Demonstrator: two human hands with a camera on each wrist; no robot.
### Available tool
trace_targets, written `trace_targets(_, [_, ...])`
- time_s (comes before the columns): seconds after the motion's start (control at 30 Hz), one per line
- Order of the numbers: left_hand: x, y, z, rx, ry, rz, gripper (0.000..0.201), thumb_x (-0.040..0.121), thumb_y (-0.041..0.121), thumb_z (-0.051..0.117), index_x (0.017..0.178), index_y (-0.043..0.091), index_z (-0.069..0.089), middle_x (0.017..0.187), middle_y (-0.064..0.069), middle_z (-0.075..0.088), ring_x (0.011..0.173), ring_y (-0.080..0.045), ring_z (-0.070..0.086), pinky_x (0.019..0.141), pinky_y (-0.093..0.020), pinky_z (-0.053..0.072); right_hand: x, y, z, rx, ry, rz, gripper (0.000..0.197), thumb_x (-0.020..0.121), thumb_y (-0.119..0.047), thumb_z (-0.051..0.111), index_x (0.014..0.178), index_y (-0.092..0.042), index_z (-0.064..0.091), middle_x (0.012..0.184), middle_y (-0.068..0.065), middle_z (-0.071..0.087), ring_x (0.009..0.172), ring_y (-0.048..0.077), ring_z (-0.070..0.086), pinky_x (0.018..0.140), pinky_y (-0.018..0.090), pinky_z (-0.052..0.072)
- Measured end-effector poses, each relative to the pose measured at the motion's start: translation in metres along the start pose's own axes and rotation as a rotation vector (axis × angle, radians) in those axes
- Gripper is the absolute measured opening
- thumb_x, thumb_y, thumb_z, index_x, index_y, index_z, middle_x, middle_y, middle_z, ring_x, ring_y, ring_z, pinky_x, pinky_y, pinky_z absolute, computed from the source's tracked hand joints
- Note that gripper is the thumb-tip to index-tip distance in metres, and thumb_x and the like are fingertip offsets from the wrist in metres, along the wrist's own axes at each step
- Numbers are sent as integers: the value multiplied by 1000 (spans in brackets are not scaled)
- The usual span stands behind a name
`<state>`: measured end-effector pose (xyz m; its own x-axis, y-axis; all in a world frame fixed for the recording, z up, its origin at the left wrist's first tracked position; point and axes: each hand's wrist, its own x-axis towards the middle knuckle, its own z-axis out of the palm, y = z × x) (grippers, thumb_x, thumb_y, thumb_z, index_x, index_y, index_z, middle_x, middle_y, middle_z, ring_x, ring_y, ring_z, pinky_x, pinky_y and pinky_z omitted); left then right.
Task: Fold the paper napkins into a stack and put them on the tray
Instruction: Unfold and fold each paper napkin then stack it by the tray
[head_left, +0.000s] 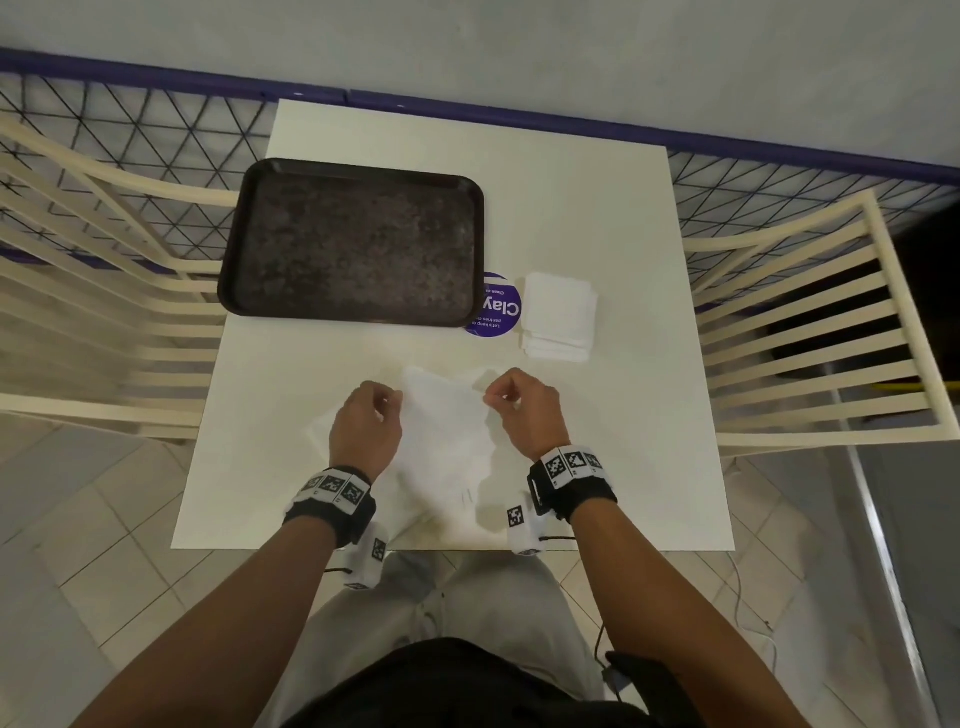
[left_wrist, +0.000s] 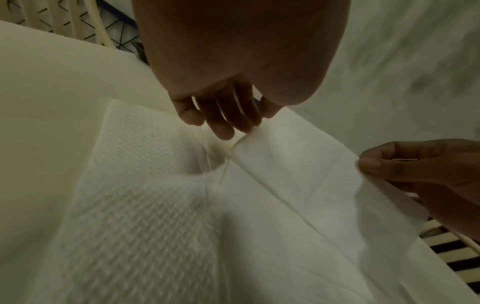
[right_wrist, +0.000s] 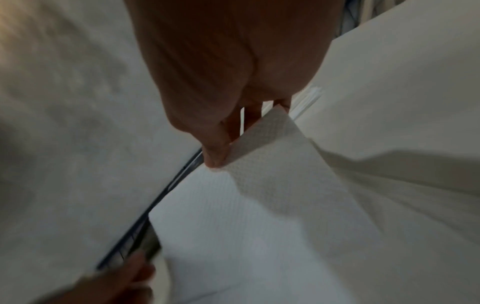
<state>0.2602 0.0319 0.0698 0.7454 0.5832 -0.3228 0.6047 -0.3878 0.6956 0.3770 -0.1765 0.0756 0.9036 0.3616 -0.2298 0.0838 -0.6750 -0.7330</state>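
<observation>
A white paper napkin (head_left: 445, 431) hangs lifted above the near part of the white table (head_left: 597, 218), held by its two upper corners. My left hand (head_left: 366, 418) pinches the left corner of the napkin (left_wrist: 298, 156). My right hand (head_left: 519, 408) pinches the right corner of the napkin (right_wrist: 272, 156) between thumb and forefinger. More white napkin sheet (left_wrist: 145, 205) lies on the table under my left hand (left_wrist: 228, 115). A stack of folded napkins (head_left: 558, 316) sits to the right of the dark brown tray (head_left: 353, 244), which holds nothing.
A round purple sticker (head_left: 496, 306) lies between tray and stack, partly under the tray's corner. Cream slatted chairs (head_left: 810, 332) stand at both sides of the table. A black mesh fence (head_left: 156, 135) with a purple rail runs behind it.
</observation>
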Motion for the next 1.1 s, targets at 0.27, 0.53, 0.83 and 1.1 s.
trace_targets(0.27, [-10, 23, -1, -296, -386, -204, 53, 103, 60, 49, 96, 15, 77, 91, 1, 80, 84, -21, 76, 72, -36, 57, -1, -13, -6, 545, 15, 183, 11, 88, -8, 75, 91, -17, 70, 101, 2, 75, 91, 11, 69, 85, 20, 52])
trace_targets(0.53, [-5, 24, 9, -712, -227, -263, 6, 95, 9, 73, 99, 6, 71, 94, -9, 76, 89, -29, 72, 86, -49, 63, -11, -13, 4, 631, -19, 300, 12, 90, -15, 74, 102, -17, 74, 95, 5, 77, 84, 16, 68, 80, 31, 55])
trace_targets(0.83, [-11, 15, -2, -175, -64, -22, 11, 93, 31, 76, 88, 24, 71, 101, 5, 67, 86, -11, 63, 84, -26, 47, -11, -10, 14, 340, -21, 317, 26, 81, -39, 82, 96, -21, 72, 91, -2, 75, 90, 18, 72, 90, 39, 58])
trace_targets(1.1, [-12, 14, -2, -237, -4, -38, 4, 89, 21, 79, 89, 18, 76, 83, 5, 76, 83, -16, 73, 90, -37, 60, -21, -11, 21, 201, -19, 317, 14, 86, -25, 79, 86, -17, 68, 83, -3, 75, 70, 13, 72, 72, 17, 54])
